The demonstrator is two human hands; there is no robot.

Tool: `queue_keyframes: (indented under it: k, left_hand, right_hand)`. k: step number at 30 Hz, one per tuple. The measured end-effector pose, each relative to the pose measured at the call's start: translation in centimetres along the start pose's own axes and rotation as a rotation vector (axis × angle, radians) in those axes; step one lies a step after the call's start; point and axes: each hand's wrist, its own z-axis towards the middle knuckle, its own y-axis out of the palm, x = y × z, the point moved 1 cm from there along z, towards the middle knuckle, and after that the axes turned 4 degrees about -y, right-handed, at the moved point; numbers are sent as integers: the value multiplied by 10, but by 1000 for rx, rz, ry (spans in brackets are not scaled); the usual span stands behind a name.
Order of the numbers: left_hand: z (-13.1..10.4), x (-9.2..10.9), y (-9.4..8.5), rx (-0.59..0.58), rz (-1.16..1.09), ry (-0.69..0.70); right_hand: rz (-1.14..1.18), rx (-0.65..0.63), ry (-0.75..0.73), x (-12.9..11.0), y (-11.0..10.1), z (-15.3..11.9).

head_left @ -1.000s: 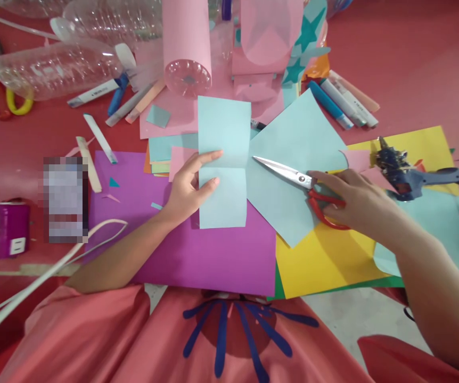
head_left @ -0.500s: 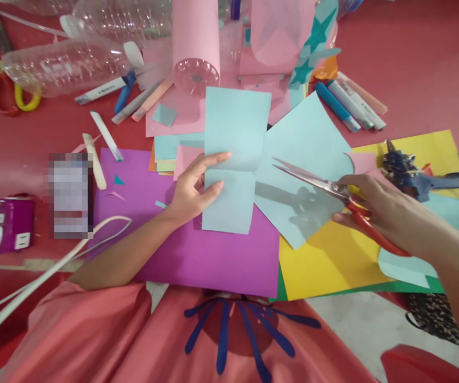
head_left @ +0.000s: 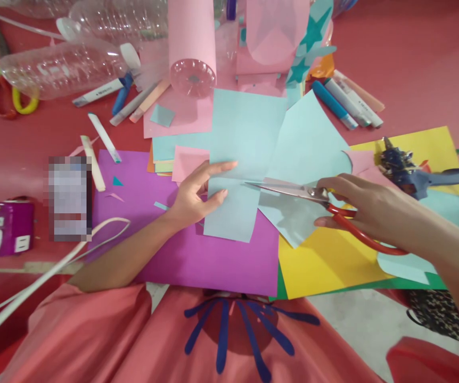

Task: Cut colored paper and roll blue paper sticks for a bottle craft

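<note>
A creased light blue paper (head_left: 247, 127) is pinched at its left edge by my left hand (head_left: 197, 197), with the forefinger and thumb on its near face. My right hand (head_left: 357, 207) holds scissors (head_left: 313, 192) with red and yellow handles. Their blades point left and lie together over the creased paper, close to its fold line. Behind and to the right lies another light blue sheet (head_left: 313, 138). Under the held paper is a purple sheet (head_left: 165, 260), and a yellow sheet (head_left: 329, 266) lies below my right hand.
A pink-wrapped bottle (head_left: 192, 42) and clear bottles (head_left: 65, 69) lie at the back. Markers (head_left: 335, 105) rest at the back right. A glue gun (head_left: 425, 178) lies at the right, a phone (head_left: 70, 198) and a purple power adapter (head_left: 8, 226) at the left, with a white cable (head_left: 46, 276).
The scissors have moved left, and their blades have come together over the fold of the paper. The creased paper has opened out wider at its upper right and sits slightly lower.
</note>
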Motion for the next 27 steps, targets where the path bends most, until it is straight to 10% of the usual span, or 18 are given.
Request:
queue_keyframes:
  k: [27]
  left_hand:
    - [0, 2, 1, -39, 44, -30]
  right_hand:
    - [9, -11, -36, -5, 1, 7]
